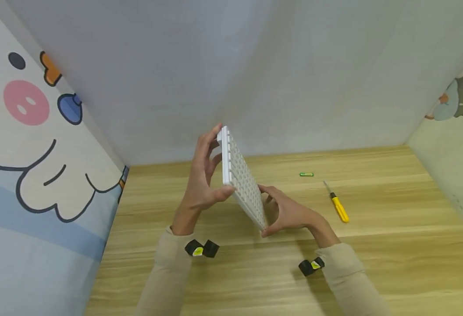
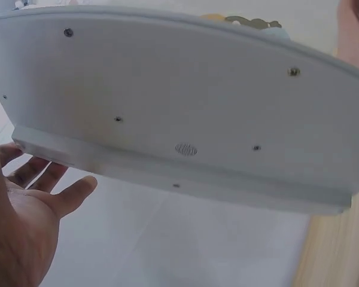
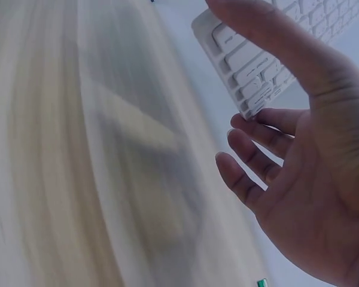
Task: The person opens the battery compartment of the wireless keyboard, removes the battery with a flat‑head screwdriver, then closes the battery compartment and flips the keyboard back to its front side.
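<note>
A white keyboard (image 1: pixel 242 175) is held up on edge over the table, its keys turned toward the right and its left end higher than its right. My left hand (image 1: pixel 203 182) grips the raised end, with the thumb at the near corner and the fingers at the far one. At the lower end, my right hand (image 1: pixel 288 213) holds the keyboard between thumb and fingers. Its plain underside (image 2: pixel 167 89), dotted with several small screws and a raised ridge, fills the left wrist view. In the right wrist view, fingertips (image 3: pixel 245 122) meet the keyboard's corner.
On the wooden table (image 1: pixel 389 193), right of the keyboard, lie a small green battery (image 1: pixel 306 174) and a yellow-handled screwdriver (image 1: pixel 339 207). A grey wall (image 1: pixel 255 79) rises behind the table. Panels with cartoon pictures stand at the left and right.
</note>
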Motion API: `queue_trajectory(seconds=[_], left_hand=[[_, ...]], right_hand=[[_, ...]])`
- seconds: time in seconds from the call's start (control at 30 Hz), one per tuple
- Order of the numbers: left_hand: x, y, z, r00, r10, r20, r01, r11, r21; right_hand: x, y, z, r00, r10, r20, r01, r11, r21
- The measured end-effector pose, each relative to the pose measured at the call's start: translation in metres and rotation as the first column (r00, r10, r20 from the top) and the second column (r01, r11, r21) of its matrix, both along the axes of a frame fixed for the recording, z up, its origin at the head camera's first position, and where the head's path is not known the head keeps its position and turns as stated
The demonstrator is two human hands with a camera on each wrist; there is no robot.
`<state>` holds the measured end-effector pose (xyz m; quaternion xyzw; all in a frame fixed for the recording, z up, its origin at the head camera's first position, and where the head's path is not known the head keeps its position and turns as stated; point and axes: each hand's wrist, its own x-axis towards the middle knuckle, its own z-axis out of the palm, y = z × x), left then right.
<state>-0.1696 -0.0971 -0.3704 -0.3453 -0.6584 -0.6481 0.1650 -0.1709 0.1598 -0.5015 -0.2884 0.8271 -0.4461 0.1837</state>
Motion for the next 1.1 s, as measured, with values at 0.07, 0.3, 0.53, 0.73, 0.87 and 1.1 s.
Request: queue_trajectory(seconds=[0.07, 0.3, 0.53, 0.73, 0.87, 1.1], left_hand=[[-0.001, -0.004, 0.000, 1.000, -0.003, -0.020, 0.002, 1.000, -0.020], [0.000, -0.023, 0.003, 0.996, 0.015, -0.086, -0.023, 0.995, -0.100], [0.003, -0.037, 0.007, 0.986, 0.110, -0.129, -0.135, 0.969, -0.207], [0.005, -0.046, 0.008, 0.979, 0.139, -0.147, -0.178, 0.939, -0.295], [0.006, -0.054, 0.008, 0.988, 0.117, -0.099, -0.145, 0.917, -0.373], [0.012, -0.071, 0.005, 0.990, 0.144, -0.001, -0.125, 0.855, -0.503]], right_hand=[[0.001, 0.004, 0.003, 1.000, 0.001, -0.011, -0.001, 1.000, 0.000], [-0.001, 0.019, 0.014, 1.000, -0.007, -0.018, 0.007, 1.000, 0.006], [-0.004, 0.032, 0.022, 0.999, -0.044, -0.007, 0.045, 0.996, 0.071], [-0.005, 0.041, 0.025, 0.999, -0.050, -0.007, 0.051, 0.994, 0.101], [-0.004, 0.047, 0.025, 0.998, -0.057, -0.015, 0.058, 0.991, 0.123], [-0.006, 0.055, 0.027, 0.996, -0.078, -0.034, 0.083, 0.981, 0.175]])
